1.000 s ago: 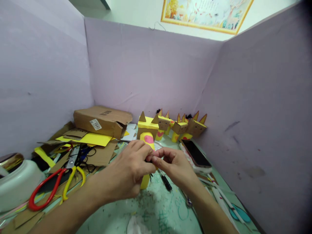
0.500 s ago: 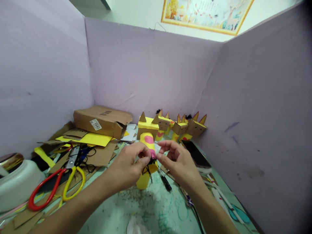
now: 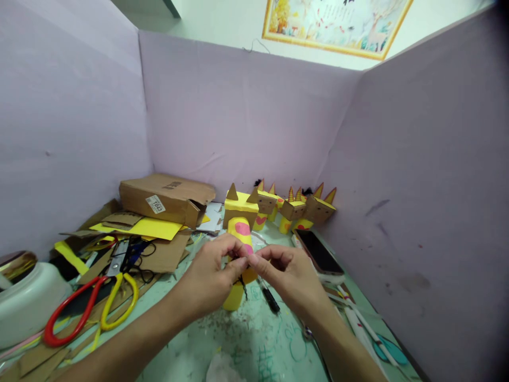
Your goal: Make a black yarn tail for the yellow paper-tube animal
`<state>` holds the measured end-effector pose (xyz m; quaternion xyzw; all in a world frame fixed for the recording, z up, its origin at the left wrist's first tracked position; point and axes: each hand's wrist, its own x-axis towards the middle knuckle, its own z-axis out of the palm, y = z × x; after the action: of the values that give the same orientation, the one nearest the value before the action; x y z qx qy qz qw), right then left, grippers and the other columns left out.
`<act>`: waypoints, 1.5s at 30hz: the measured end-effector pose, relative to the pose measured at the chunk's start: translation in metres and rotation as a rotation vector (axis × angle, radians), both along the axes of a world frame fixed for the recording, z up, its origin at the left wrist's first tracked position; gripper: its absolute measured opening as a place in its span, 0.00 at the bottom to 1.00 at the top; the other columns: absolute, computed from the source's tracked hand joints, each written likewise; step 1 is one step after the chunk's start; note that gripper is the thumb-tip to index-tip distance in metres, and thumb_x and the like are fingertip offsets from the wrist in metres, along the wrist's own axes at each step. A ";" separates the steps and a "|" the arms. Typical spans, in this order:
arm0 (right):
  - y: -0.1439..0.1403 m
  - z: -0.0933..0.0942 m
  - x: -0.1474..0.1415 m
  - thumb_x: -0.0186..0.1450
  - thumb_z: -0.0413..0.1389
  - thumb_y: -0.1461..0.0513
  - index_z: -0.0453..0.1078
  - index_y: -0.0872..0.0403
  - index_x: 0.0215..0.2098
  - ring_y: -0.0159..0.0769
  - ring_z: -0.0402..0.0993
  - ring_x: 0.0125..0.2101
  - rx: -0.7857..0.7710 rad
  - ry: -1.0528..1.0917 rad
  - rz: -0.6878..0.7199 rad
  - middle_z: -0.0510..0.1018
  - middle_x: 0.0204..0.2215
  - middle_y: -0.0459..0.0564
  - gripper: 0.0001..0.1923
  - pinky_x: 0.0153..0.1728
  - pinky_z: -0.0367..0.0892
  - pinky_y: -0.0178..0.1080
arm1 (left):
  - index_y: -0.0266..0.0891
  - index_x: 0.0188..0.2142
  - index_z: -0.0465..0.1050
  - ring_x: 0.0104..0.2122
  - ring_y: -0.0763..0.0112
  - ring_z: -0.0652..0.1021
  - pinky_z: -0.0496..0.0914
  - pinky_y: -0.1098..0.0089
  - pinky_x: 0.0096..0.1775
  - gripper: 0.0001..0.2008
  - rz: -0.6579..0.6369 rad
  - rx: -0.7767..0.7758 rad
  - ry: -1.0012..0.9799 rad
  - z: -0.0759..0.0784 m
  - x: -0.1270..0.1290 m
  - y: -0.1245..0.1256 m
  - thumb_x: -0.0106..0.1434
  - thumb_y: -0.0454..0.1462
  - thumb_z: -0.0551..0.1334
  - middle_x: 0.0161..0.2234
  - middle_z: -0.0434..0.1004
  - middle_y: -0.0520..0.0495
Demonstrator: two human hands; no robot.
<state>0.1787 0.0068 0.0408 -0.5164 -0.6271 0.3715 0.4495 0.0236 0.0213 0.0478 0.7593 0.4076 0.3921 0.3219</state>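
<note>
In front of me stands a yellow paper animal figure [image 3: 240, 220] with pink spots, brown cardboard ears and a box-shaped head facing away. Black yarn [image 3: 242, 284] dangles at its near end, below the lower pink spot. My left hand [image 3: 217, 270] pinches this yarn between thumb and fingers. From the other side, my right hand [image 3: 284, 270] is closed in a pinch, its fingertips meeting the left ones. What sits between the right fingertips is hidden. A black marker [image 3: 271, 300] lies on the table beside the figure.
Scissors [image 3: 115, 276] with red and yellow handles lie at left, near tangled black yarn, cardboard scraps and yellow paper [image 3: 155, 228]. A cardboard box [image 3: 169, 196] is behind them. Several similar animal figures [image 3: 294, 208] stand at back right, by a phone [image 3: 320, 252]. Purple panels enclose the table.
My right hand's fingers have come together and moved slightly left, up to my left fingertips at the yarn. The left hand keeps its pinch, and the figure has barely moved.
</note>
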 end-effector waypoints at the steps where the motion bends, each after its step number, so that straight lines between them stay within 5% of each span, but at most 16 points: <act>1: 0.001 -0.002 0.000 0.54 0.58 0.52 0.74 0.57 0.23 0.27 0.55 0.19 0.006 0.009 0.000 0.66 0.17 0.44 0.15 0.20 0.50 0.32 | 0.38 0.25 0.66 0.30 0.69 0.69 0.61 0.69 0.34 0.07 -0.002 0.014 0.004 0.000 0.000 0.000 0.57 0.37 0.55 0.28 0.70 0.50; 14: 0.004 -0.004 0.001 0.57 0.56 0.54 0.72 0.56 0.22 0.25 0.49 0.16 0.079 0.020 -0.013 0.58 0.13 0.40 0.14 0.15 0.44 0.31 | 0.39 0.23 0.67 0.33 0.68 0.70 0.62 0.67 0.38 0.06 0.022 0.028 -0.008 -0.002 0.000 0.001 0.55 0.35 0.56 0.30 0.71 0.50; 34: 0.000 -0.005 0.002 0.57 0.57 0.61 0.78 0.53 0.31 0.30 0.65 0.21 0.244 0.046 -0.027 0.75 0.22 0.47 0.07 0.19 0.55 0.32 | 0.38 0.24 0.73 0.32 0.71 0.73 0.65 0.70 0.37 0.06 0.068 0.109 -0.089 -0.002 0.000 -0.005 0.54 0.30 0.59 0.29 0.74 0.51; 45: -0.003 0.000 -0.003 0.55 0.57 0.61 0.76 0.54 0.29 0.27 0.58 0.17 0.261 -0.061 -0.095 0.71 0.17 0.44 0.07 0.18 0.55 0.32 | 0.39 0.23 0.74 0.30 0.70 0.73 0.66 0.68 0.34 0.06 0.108 0.166 -0.047 -0.002 0.001 -0.004 0.54 0.30 0.60 0.27 0.74 0.51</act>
<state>0.1757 0.0035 0.0404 -0.4939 -0.6584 0.2493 0.5104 0.0250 0.0171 0.0460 0.7510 0.4063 0.4589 0.2457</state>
